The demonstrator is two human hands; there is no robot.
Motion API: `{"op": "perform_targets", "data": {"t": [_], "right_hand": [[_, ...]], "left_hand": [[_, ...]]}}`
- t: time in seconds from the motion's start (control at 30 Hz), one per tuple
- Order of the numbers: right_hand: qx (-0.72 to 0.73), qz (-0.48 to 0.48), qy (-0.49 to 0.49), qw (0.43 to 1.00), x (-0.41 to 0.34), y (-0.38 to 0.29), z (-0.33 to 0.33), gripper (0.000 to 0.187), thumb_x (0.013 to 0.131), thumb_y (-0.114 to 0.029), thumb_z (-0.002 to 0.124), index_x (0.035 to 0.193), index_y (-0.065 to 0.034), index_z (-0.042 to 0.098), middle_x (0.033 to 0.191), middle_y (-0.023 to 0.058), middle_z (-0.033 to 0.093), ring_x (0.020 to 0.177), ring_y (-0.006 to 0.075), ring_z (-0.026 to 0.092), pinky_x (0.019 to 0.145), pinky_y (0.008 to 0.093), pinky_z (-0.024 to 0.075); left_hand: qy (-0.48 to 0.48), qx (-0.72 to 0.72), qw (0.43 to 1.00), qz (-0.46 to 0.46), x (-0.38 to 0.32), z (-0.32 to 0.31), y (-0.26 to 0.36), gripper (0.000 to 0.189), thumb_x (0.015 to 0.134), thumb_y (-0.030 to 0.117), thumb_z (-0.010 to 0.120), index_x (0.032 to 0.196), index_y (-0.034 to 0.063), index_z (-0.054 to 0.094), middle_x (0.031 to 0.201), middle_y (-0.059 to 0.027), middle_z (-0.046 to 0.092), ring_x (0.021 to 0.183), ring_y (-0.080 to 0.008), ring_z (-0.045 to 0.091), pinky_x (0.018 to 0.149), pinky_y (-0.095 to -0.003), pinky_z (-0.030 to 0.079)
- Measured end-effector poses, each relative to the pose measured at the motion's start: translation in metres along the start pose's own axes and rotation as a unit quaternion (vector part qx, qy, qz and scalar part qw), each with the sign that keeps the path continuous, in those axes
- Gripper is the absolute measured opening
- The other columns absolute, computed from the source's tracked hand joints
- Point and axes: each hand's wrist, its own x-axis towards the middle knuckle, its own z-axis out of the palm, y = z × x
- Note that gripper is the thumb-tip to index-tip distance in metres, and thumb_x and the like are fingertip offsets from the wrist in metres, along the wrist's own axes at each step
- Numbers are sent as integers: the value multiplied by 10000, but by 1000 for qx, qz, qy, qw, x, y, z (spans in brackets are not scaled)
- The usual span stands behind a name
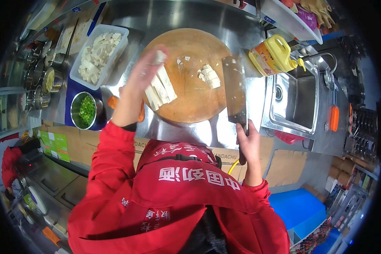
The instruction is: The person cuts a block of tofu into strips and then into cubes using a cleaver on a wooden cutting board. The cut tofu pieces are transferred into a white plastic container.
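My right hand (249,139) grips the handle of a broad cleaver (235,89), its blade over the right edge of a round wooden chopping board (193,104) and specked with white bits. My left hand (144,68), somewhat blurred, is raised at the board's left side, with a small white piece, seemingly tofu (160,56), at its fingers; whether it is gripped or stuck there I cannot tell. Below it lie long white tofu strips (162,87). A small cut group of tofu (211,77) and crumbs lie on the board's right half.
A plastic tub (125,33) of tofu cubes and a steel bowl (99,109) of chopped greens stand left. An orange object (113,102) lies behind my left forearm. On the right are a yellow jug (270,55) and a steel sink (300,98). Several metal pots (55,85) line the far left.
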Motion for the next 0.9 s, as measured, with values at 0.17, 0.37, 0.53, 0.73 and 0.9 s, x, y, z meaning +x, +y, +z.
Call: {"op": "perform_targets", "data": {"t": [0.17,0.37,0.53,0.73,0.9], "right_hand": [[-167,-70,23,983,9,-18,16,255,880,-219,586,1043,-25,559,561,122,554,464,225,556,477,337,425],[-196,-92,1,976,21,-27,24,229,873,-180,582,1040,-27,549,580,150,534,500,294,537,498,363,412],[-227,-99,2,969,22,-35,29,200,881,-176,567,1002,-18,543,582,157,533,503,293,540,503,363,415],[-270,-64,-17,961,25,-39,31,197,877,-170,551,1006,-22,541,625,207,575,586,376,591,532,419,448],[-285,-102,4,953,41,-14,46,206,870,-175,555,995,-11,538,646,232,586,600,399,598,539,437,461]], "left_hand": [[217,-15,970,110,-12,-74,71,235,881,114,579,1061,-35,553,993,-103,588,965,-197,566,916,-325,453],[277,-62,950,129,-33,-135,110,245,856,30,613,1063,-62,522,943,-106,577,937,-191,566,932,-330,446],[286,-76,947,125,-39,-153,109,239,859,20,604,1069,-66,529,973,-113,587,946,-188,569,939,-329,441],[282,-96,947,122,-35,-165,103,256,861,19,601,1087,-71,525,1003,-116,582,959,-194,567,938,-332,441],[294,-91,944,120,-33,-161,100,281,871,38,591,1115,-76,512,1031,-120,577,967,-206,564,925,-334,445]]}}
